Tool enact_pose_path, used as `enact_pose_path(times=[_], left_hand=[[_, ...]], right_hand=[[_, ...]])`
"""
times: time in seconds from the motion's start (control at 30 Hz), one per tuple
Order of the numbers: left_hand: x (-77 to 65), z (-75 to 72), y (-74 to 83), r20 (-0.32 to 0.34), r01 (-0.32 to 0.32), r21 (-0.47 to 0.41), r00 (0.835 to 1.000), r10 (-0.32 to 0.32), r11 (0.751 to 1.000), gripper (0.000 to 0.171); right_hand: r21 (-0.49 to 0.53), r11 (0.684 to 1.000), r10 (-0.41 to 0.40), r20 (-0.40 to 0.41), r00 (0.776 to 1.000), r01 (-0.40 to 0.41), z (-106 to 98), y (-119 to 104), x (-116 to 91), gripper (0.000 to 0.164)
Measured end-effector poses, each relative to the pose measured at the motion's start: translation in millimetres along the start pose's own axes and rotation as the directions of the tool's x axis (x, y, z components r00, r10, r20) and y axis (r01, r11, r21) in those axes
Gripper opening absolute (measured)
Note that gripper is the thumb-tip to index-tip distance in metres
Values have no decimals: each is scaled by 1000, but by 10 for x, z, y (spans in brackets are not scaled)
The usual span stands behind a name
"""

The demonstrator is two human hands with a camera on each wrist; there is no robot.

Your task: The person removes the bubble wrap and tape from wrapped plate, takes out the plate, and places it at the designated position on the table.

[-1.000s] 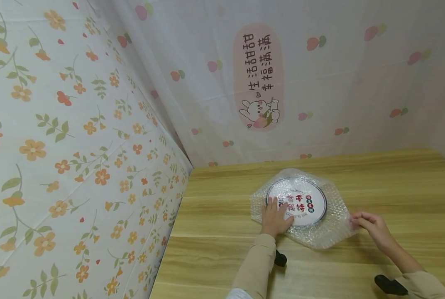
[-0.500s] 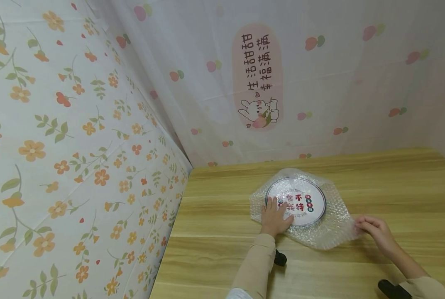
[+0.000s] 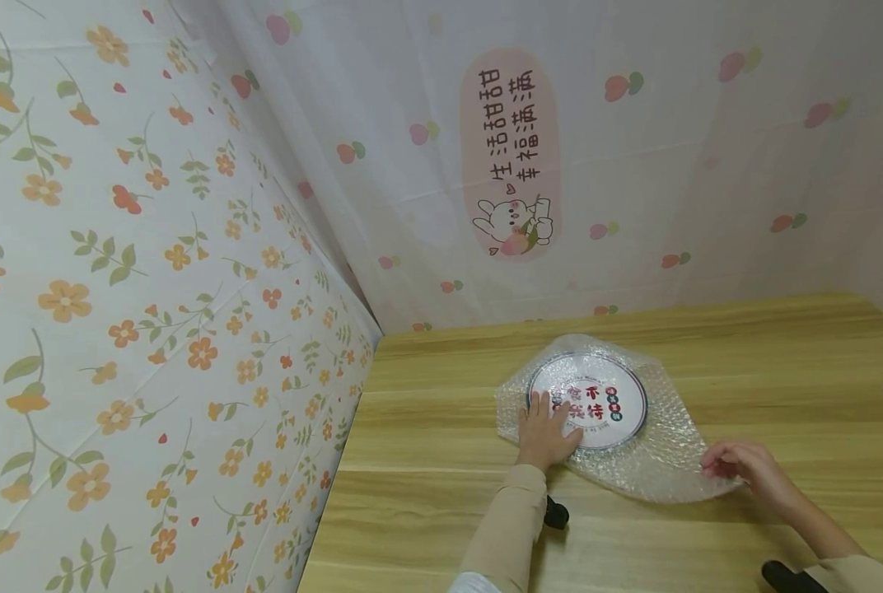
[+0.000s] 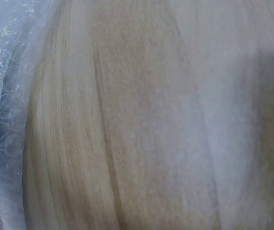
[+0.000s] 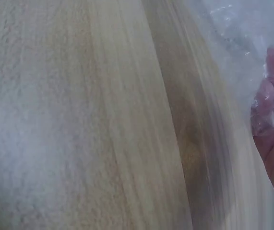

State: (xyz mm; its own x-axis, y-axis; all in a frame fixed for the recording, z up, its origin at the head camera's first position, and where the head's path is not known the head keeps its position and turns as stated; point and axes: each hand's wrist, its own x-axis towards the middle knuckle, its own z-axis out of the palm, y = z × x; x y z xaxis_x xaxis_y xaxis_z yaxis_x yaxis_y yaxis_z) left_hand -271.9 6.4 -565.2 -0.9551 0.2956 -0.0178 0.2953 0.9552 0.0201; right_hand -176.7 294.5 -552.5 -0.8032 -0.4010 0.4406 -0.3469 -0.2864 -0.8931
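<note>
Clear bubble wrap (image 3: 671, 461), pinched by the right hand (image 3: 754, 472), could tear if tugged hard against the left hand (image 3: 548, 436), spread over the white disc (image 3: 603, 403).

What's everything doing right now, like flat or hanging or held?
Round disc: lying face up
Bubble wrap: crinkled, sticking out around the disc
Left hand: resting on the disc, spread
Right hand: holding the wrap's edge
Flowered cloth: hanging, creased
Rabbit cloth: hanging, creased

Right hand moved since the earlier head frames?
Yes, slightly. Judged against the rabbit print, the right hand has shifted right and down in the head view.
</note>
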Motion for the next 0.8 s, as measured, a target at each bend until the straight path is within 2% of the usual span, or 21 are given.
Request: enact_pose_path(times=[0.1,0.27,0.5,0.73,0.8], left_hand=[[-1,-3,-1,3,1,-2,1000,-1,1000,57],[-11,-12,-7,-6,-5,-7,1000,5,1000,56],[-25,-32,-10,-18,-9,-9,1000,9,1000,56],[-19,-32,-12,-20,-16,0,1000,16,1000,56],[-17,-27,-13,-16,-16,-4,1000,16,1000,56]], right_hand=[[0,999,38,43,998,-38,2,-17,-3,56],[65,992,103,127,987,-112,3,-17,-6,50],[14,979,198,177,964,-203,3,-2,-2,40],[68,976,185,263,947,-209,-29,26,-10,42],[103,967,195,290,937,-233,-39,40,-20,42]])
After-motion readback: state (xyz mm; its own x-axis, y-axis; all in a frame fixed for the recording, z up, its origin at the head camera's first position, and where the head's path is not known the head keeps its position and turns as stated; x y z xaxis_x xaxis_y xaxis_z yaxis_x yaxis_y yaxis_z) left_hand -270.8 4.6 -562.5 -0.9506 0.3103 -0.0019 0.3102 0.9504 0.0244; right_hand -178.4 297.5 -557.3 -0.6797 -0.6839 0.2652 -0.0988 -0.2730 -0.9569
